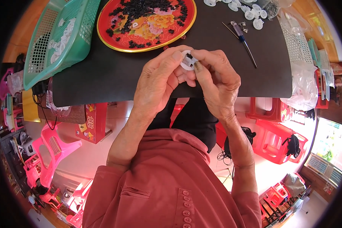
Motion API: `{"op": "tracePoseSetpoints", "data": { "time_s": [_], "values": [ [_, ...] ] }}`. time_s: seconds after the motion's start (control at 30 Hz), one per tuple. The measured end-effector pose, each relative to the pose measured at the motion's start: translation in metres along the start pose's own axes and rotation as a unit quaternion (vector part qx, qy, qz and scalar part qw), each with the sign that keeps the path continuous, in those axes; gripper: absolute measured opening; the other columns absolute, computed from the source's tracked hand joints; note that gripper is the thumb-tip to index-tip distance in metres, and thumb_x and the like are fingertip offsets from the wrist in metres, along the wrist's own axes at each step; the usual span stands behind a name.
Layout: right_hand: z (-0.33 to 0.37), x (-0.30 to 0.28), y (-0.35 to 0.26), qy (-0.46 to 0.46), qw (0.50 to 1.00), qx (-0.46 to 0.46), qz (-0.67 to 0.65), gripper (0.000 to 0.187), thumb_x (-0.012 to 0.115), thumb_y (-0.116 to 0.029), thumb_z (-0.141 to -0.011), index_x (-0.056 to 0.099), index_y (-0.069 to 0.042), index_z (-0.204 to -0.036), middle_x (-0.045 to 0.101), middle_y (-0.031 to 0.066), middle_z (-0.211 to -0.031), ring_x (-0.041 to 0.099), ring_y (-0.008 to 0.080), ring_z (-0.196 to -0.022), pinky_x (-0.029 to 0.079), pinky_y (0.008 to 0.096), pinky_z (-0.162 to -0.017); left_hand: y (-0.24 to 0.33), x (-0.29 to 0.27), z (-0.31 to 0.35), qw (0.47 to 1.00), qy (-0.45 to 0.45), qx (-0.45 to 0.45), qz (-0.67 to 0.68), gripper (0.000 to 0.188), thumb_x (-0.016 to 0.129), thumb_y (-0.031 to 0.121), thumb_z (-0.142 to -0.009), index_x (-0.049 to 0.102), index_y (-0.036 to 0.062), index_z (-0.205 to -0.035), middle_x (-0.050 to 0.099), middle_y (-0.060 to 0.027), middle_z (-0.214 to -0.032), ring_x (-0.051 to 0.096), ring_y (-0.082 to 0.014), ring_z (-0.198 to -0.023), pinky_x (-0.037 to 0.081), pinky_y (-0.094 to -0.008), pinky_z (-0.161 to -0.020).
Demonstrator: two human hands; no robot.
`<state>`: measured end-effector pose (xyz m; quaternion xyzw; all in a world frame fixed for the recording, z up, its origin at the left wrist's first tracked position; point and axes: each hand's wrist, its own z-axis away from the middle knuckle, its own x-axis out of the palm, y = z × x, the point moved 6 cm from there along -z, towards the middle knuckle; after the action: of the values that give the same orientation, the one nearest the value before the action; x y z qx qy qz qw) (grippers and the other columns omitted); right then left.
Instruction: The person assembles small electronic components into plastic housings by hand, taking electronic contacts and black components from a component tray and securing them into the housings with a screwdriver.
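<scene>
In the head view, you hold a round white plastic part between both hands, just above the near side of the dark worktop and in front of your body. Your left hand has a narrow grip, with the thumb on the part's left edge and fingers curled beneath it. Your right hand also has a narrow grip, thumb and forefinger closed at the part's right edge. Pinching it from both sides probably steadies it and leaves its face tilted up to your eyes. A small black insert shows at its upper portion; whether it is seated, you cannot tell from here.

Just beyond your hands lies a red floral tray with a gold rim, bearing many small black plastic pieces; its raised rim likely stops them scattering. At the far left, the green perforated basket holds white plastic pieces, presumably gathered within reach of your left hand. At the far right, loose white discs lie together on the worktop. Nearer on that side, a screwdriver lies with its tip toward you and its handle away, apart from your right hand, perhaps set aside so both hands are free.
</scene>
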<state>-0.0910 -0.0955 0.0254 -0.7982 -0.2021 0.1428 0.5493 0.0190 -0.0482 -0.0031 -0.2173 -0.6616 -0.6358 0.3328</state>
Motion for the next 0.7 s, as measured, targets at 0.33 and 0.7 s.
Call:
{"op": "tracePoseSetpoints", "data": {
  "time_s": [0.33,0.7],
  "values": [
    [0.001,-0.001,-0.007,0.017,0.987,-0.069,0.147,0.019,0.062,0.005,-0.078,0.066,-0.003,-0.096,0.054,0.0056,-0.080,0.058,0.0080,-0.061,0.047,0.0216,-0.055,0.001,-0.002,-0.001,1.000,-0.012,-0.017,0.024,0.032,0.042,0.020,-0.096,0.052,-0.0071,-0.110,0.058,-0.0093,-0.089,0.059,-0.0138,-0.075,0.051,-0.0275,-0.067],
    [-0.016,-0.016,0.008,-0.089,0.991,0.096,-0.009,0.017,0.056,0.006,-0.082,0.064,-0.003,-0.095,0.055,0.0032,-0.081,0.057,0.0052,-0.072,0.045,0.0199,-0.056,0.002,-0.001,-0.004,0.999,0.019,-0.029,0.004,0.032,0.041,0.019,-0.096,0.053,-0.0077,-0.108,0.058,-0.0107,-0.085,0.058,-0.0154,-0.073,0.051,-0.0283,-0.065]
  ]
}}
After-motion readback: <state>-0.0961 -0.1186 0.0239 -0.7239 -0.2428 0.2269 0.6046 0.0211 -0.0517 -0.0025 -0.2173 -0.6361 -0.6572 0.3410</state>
